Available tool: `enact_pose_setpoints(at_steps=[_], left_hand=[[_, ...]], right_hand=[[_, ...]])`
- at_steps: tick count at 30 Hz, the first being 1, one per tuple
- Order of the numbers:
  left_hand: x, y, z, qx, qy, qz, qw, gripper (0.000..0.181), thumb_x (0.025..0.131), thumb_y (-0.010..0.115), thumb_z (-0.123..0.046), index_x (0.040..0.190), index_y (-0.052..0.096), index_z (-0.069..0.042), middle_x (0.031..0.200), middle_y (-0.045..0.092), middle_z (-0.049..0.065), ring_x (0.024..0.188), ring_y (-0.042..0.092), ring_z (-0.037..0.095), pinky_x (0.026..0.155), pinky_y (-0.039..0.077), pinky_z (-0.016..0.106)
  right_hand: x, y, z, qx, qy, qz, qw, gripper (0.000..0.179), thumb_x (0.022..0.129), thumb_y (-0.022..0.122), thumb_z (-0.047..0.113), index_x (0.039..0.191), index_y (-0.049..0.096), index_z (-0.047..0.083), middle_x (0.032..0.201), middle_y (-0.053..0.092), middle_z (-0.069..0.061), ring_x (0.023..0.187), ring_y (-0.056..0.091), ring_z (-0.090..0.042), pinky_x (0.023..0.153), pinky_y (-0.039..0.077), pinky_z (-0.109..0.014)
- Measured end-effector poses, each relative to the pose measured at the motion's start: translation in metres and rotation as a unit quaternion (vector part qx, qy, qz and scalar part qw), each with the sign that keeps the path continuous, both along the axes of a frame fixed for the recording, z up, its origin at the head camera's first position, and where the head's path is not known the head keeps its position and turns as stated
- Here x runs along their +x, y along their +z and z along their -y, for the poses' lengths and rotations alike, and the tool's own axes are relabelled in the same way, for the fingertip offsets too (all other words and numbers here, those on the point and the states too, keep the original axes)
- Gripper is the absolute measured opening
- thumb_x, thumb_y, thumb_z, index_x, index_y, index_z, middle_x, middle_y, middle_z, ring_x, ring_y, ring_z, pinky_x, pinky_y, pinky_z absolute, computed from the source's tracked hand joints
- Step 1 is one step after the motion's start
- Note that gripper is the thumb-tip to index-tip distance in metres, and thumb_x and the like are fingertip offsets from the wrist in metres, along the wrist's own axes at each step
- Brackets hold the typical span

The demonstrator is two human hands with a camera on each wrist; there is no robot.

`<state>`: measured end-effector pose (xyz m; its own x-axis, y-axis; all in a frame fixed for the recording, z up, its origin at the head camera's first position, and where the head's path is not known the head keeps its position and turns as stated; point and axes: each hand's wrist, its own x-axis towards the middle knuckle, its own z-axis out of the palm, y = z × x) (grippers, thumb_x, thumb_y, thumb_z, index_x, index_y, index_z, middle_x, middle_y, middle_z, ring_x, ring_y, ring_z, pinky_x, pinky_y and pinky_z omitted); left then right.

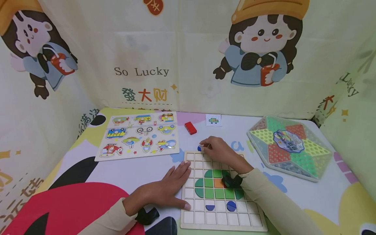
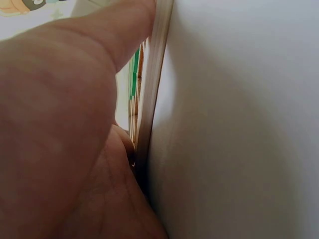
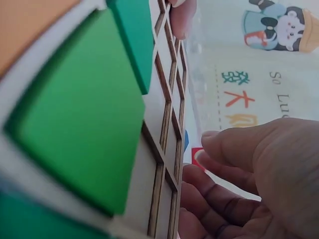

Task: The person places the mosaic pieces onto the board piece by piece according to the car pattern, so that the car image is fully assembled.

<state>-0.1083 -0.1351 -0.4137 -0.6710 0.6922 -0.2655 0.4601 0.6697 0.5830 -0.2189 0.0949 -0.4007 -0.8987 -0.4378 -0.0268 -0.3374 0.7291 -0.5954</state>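
A wooden grid board [image 1: 223, 227] lies in front of me, bearing green squares, curved green pieces [image 1: 199, 188] and an orange square [image 1: 218, 183]. In its lower rows sit a blue half-circle [image 1: 210, 207] and a round blue shape [image 1: 231, 206]. My left hand [image 1: 167, 189] rests along the board's left edge, fingers extended and thumb over the rim. Beyond the far edge, the loosely bent fingers of my right hand [image 1: 218, 150] are right at another blue piece [image 1: 199, 148]. In the right wrist view, a gap shows between that blue piece [image 3: 186, 139] and the thumb tip.
A vehicle puzzle board [image 1: 138, 135] lies at the back left. Past the grid board are a small red box [image 1: 190, 128] and a pattern card [image 1: 213, 120]. A hexagonal Chinese checkers set [image 1: 289, 147] lies to the right. Printed cloth hangs behind the table.
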Motion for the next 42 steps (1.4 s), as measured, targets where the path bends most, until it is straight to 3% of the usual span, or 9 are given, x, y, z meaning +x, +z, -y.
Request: enact_pose_setpoints(at_steps=[9,18,28,42], left_hand=[[0.0001,0.0010,-0.0006,-0.001,0.003,0.003,1.0000,0.109,0.080,0.066,-0.063,0.157,0.009,-0.010,0.163,-0.009,-0.001,0.146,-0.014,0.017,0.115,-0.005,0.050],[0.0004,0.0010,-0.0003,-0.001,0.006,0.006,1.0000,0.110,0.080,0.066,-0.064,0.157,0.009,-0.010,0.163,-0.009,-0.002,0.146,-0.014,0.017,0.115,-0.004,0.050],[0.0010,0.0030,-0.0013,0.001,0.006,0.005,1.0000,0.110,0.080,0.067,-0.062,0.157,0.010,-0.009,0.163,-0.008,0.000,0.146,-0.013,0.018,0.115,-0.004,0.051],[0.0020,0.0043,-0.0015,0.000,0.005,0.003,1.0000,0.110,0.080,0.067,-0.062,0.157,0.010,-0.008,0.163,-0.007,0.000,0.146,-0.013,0.018,0.115,-0.004,0.050]], right_hand=[[-0.0076,-0.0035,0.0082,0.014,-0.012,0.020,0.9996,0.022,0.092,0.068,0.015,0.112,0.073,0.007,0.091,0.062,-0.001,0.083,0.054,-0.018,0.076,0.051,-0.032],[-0.0062,-0.0038,0.0108,0.027,-0.012,0.011,0.9995,0.007,0.091,0.069,0.015,0.095,0.075,0.014,0.088,0.062,0.003,0.082,0.054,-0.016,0.081,0.046,-0.038],[-0.0054,-0.0010,0.0107,0.028,-0.025,0.035,0.9987,0.005,0.089,0.072,0.016,0.094,0.073,0.013,0.087,0.062,0.002,0.083,0.054,-0.018,0.081,0.049,-0.037],[-0.0109,0.0047,0.0064,0.015,-0.006,0.073,0.9972,0.006,0.092,0.066,0.009,0.095,0.072,0.007,0.085,0.062,-0.001,0.082,0.054,-0.019,0.077,0.049,-0.032]])
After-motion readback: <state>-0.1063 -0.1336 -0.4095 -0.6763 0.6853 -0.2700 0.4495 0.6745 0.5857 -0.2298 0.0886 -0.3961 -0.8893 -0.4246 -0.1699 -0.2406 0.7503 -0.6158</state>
